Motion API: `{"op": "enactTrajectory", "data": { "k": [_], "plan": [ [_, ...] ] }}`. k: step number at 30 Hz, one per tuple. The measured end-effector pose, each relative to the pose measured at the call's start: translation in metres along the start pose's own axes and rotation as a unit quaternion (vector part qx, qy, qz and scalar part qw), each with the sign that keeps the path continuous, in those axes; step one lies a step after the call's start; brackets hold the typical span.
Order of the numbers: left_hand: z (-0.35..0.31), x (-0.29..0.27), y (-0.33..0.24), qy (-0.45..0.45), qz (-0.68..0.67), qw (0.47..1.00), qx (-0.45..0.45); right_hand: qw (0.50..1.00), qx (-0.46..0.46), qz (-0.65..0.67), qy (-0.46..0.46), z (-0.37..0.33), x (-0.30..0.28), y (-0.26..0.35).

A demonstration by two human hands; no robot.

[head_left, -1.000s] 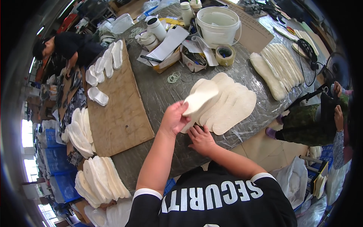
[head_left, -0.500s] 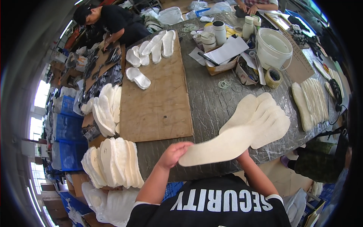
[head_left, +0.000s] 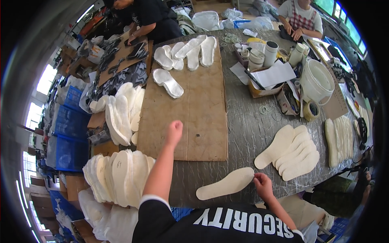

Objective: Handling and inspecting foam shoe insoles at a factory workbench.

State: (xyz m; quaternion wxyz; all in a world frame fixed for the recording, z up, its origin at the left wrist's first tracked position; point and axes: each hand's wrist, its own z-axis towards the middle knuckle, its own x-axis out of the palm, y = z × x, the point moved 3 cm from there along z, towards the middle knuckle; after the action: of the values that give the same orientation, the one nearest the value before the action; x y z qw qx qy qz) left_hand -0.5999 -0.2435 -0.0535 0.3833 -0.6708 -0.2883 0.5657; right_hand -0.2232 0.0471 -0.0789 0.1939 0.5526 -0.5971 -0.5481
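Cream felt-like insoles are around both hands. My right hand [head_left: 263, 185] is closed on the broad end of a single insole [head_left: 223, 185], pinching its tip between thumb and fingers at the table's near edge. Over the brown cardboard sheet [head_left: 192, 139] my left hand [head_left: 174, 133] is closed, its fingers curled and nothing showing in them. Just beyond my right hand a fan of insoles [head_left: 298, 152] lies on the table. Several white, raised-edge insoles [head_left: 198, 48] rest at the cardboard's far end, with one more [head_left: 168, 83] nearer to me.
Fleecy insoles [head_left: 117, 176] stand stacked at the left, and another row [head_left: 339, 139] lies at the right. A white bucket [head_left: 317, 83], a tape roll [head_left: 311, 111] and a box with papers [head_left: 267, 87] occupy the far right. Two people work across the table.
My left hand has let go of the insole and moved forward over the cardboard. The insole has come down to the near table edge, away from the fan, with my right hand at its end.
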Motion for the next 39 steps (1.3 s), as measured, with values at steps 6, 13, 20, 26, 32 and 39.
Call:
{"op": "enactTrajectory", "data": {
  "k": [6,13,20,26,32,39],
  "plan": [
    [0.164,0.015,0.016,-0.087,-0.327,0.905,-0.258,0.999,0.008,-0.031,-0.034,-0.023,0.000,0.022],
    [0.204,0.022,0.007,-0.198,-0.402,0.805,-0.389,0.995,0.069,-0.006,-0.067,-0.037,0.008,0.010],
    [0.101,-0.045,-0.057,0.105,-0.374,0.917,-0.094,0.971,0.110,0.211,0.036,-0.007,0.017,0.023],
    [-0.061,-0.068,-0.081,0.366,-0.306,0.874,-0.099,0.742,0.260,0.570,0.237,0.030,0.074,0.042],
    [-0.162,-0.065,-0.049,0.433,-0.193,0.860,-0.187,0.779,0.260,0.536,0.196,0.046,0.106,0.042],
    [-0.196,-0.052,-0.034,0.349,-0.136,0.918,-0.133,0.816,0.169,0.524,0.177,0.061,0.082,0.051]
  ]
}}
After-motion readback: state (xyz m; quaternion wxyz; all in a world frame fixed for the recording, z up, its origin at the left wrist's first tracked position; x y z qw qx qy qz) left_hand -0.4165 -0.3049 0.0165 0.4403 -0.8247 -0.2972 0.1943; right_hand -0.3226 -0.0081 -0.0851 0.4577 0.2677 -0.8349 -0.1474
